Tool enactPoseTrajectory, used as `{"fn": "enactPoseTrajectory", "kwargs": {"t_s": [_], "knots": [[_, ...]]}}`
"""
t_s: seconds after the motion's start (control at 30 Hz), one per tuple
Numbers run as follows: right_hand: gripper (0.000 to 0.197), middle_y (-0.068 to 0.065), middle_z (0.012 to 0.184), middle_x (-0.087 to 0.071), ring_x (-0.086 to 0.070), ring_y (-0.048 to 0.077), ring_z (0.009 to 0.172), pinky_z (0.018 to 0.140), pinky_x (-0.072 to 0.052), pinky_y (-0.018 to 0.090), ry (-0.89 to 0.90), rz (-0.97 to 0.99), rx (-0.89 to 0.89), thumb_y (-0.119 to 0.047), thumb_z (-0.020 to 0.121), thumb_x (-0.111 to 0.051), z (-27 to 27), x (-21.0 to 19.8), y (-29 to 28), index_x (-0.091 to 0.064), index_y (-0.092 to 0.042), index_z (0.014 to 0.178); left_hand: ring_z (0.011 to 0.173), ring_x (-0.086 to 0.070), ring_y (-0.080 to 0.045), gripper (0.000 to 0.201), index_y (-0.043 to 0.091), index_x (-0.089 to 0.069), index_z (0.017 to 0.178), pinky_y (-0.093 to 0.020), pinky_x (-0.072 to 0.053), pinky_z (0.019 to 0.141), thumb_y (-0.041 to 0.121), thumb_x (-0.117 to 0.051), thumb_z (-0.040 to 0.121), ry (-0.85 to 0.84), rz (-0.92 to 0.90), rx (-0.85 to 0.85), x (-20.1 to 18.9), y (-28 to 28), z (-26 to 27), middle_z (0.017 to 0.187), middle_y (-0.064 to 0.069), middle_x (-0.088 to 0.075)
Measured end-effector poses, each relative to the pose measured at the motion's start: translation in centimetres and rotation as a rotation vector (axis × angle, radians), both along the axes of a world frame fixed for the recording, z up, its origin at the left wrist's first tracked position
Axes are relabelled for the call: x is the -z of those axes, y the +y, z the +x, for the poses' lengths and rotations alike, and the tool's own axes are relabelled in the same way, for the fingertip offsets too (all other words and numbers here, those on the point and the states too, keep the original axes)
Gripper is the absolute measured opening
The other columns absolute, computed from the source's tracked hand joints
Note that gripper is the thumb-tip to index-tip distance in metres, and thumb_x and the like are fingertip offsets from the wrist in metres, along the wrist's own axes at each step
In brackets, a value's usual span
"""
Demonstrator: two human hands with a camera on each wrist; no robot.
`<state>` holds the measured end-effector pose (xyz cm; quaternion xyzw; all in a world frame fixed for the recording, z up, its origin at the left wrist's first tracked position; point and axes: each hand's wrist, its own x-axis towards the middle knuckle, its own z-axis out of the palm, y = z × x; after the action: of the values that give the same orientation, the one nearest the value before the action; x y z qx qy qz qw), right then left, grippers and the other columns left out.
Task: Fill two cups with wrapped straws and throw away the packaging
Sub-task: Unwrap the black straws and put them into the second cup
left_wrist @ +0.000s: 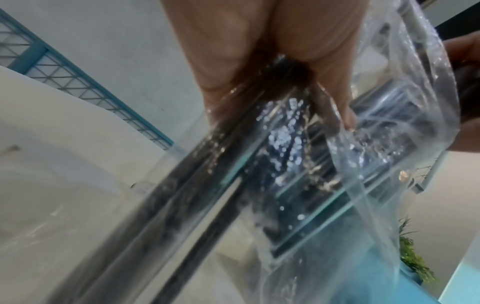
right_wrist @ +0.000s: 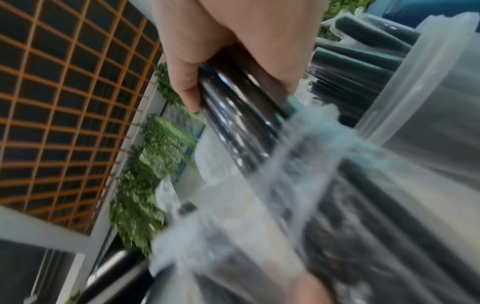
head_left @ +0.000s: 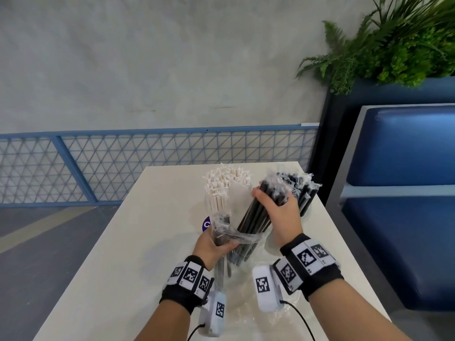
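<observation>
Right cup (head_left: 306,212) mostly hidden behind the right hand (head_left: 283,217); wrist-view black straws (right_wrist: 363,205) motion-blurred.

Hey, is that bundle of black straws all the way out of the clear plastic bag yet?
Not yet. The right hand grips the black straws near their tops, while their lower ends still sit inside the clear bag held by the left hand.

The only readable mark is a single white letter "C" on a purple round label (head_left: 206,224), partly hidden behind the clear packaging near the middle of the desk (head_left: 128,242). The black-and-white square code markers (head_left: 263,284) on the wristbands and wrist cameras carry patterns, not legible text.
</observation>
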<state>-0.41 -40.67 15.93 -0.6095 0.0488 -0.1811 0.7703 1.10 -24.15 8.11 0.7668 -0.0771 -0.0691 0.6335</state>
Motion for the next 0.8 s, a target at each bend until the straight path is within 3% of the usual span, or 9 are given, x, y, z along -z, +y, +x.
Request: {"fn": "enactPoseTrajectory", "kwargs": {"t_s": [0.1, 0.23, 0.33, 0.43, 0.53, 0.7, 0.8], "knots": [[0.042, 0.014, 0.096, -0.067, -0.065, 0.019, 0.088, 0.077, -0.051, 0.028, -0.031, 0.162, 0.018, -0.014, 0.073, -0.075, 0.4, -0.9, -0.5, -0.06, 0.003, 0.107, 0.091, -0.062, -0.014, 0.03, 0.023, -0.055, 0.093, -0.019, -0.049, 0.08, 0.006, -0.072, 0.075, 0.003, 0.015, 0.002, -0.5, -0.3, 0.1, 0.092, 0.005, -0.066], [0.017, 0.012, 0.087, -0.067, -0.064, 0.021, 0.084, 0.081, -0.051, 0.033, -0.002, 0.157, -0.056, -0.008, 0.078, -0.07, -0.1, -1.3, -0.9, -0.064, -0.004, 0.094, 0.097, -0.061, -0.018, 0.032, 0.021, -0.054, 0.099, -0.03, -0.047, 0.091, 0.009, -0.072, 0.075, 0.01, 0.037, -0.017, -0.5, -0.1, 0.0, 0.097, 0.0, -0.065], [0.015, 0.013, 0.082, -0.065, -0.061, 0.023, 0.078, 0.078, -0.049, 0.037, -0.042, 0.173, 0.021, -0.009, 0.081, -0.067, -0.1, -1.7, -1.3, -0.063, 0.0, 0.092, 0.098, -0.06, -0.016, 0.035, 0.019, -0.054, 0.104, -0.03, -0.047, 0.091, 0.012, -0.072, 0.075, 0.012, 0.057, 0.009, -0.7, -0.1, -0.1, 0.095, 0.005, -0.064], [0.007, 0.013, 0.076, -0.062, -0.061, 0.021, 0.066, 0.067, -0.051, 0.033, -0.094, 0.276, 0.13, -0.004, 0.082, -0.064, 0.2, -3.0, -2.1, -0.06, -0.004, 0.087, 0.1, -0.061, -0.017, 0.038, 0.02, -0.055, 0.107, -0.033, -0.047, 0.094, 0.015, -0.073, 0.074, 0.008, 0.067, 0.021, -0.8, -0.1, 0.4, 0.097, 0.005, -0.065], [0.01, 0.006, 0.065, -0.061, -0.062, 0.014, 0.054, 0.053, -0.052, 0.025, -0.119, 0.374, 0.198, 0.001, 0.083, -0.061, 0.4, -4.2, -3.0, -0.056, -0.008, 0.085, 0.099, -0.062, -0.021, 0.037, 0.018, -0.056, 0.105, -0.035, -0.048, 0.094, 0.013, -0.075, 0.073, -0.009, 0.035, 0.003, -0.9, -0.2, 0.7, 0.095, 0.0, -0.067], [0.014, 0.0, 0.062, -0.067, -0.065, 0.012, 0.056, 0.054, -0.054, 0.025, -0.103, 0.435, 0.228, -0.001, 0.08, -0.065, 0.4, -4.8, -4.0, -0.058, -0.012, 0.084, 0.095, -0.062, -0.02, 0.037, 0.013, -0.057, 0.106, -0.03, -0.048, 0.09, 0.005, -0.073, 0.074, -0.035, 0.018, -0.013, -1.0, -0.3, 1.0, 0.093, 0.001, -0.067], [0.013, 0.003, 0.066, -0.065, -0.064, 0.013, 0.057, 0.057, -0.055, 0.027, -0.113, 0.43, 0.247, -0.001, 0.08, -0.065, 0.4, -5.5, -4.7, -0.058, -0.011, 0.085, 0.097, -0.064, -0.021, 0.035, 0.018, -0.059, 0.101, -0.034, -0.048, 0.093, 0.0, -0.072, 0.073, -0.031, 0.018, -0.038, -0.7, -0.3, 1.3, 0.093, 0.0, -0.068]]}}
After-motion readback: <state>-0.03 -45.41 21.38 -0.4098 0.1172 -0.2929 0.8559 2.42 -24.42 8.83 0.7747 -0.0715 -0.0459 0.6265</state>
